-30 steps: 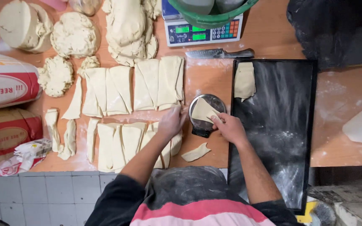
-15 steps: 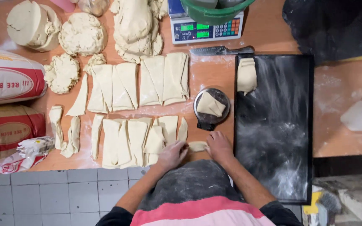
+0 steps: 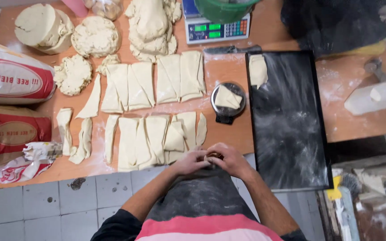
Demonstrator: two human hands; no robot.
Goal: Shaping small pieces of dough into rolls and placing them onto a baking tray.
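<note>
Down at the bench point(image 3: 228, 134) edge, left hand point(image 3: 192, 161) and right hand point(image 3: 232, 159) meet, both grips cupped tight round a small dough scrap point(image 3: 214, 156), mostly hidden between the fingers. Just beyond lie cut dough strips point(image 3: 157, 136); a scale point(image 3: 228, 100) holding one piece stands beside a black tray point(image 3: 291, 134).

- Cut dough strips point(image 3: 157, 107) lie in two rows on the surface point(image 3: 228, 134).
- Small scale pan point(image 3: 228, 99) sits right of them (dough piece inside).
- Baking tray point(image 3: 291, 134) lies right of the pan.
</note>
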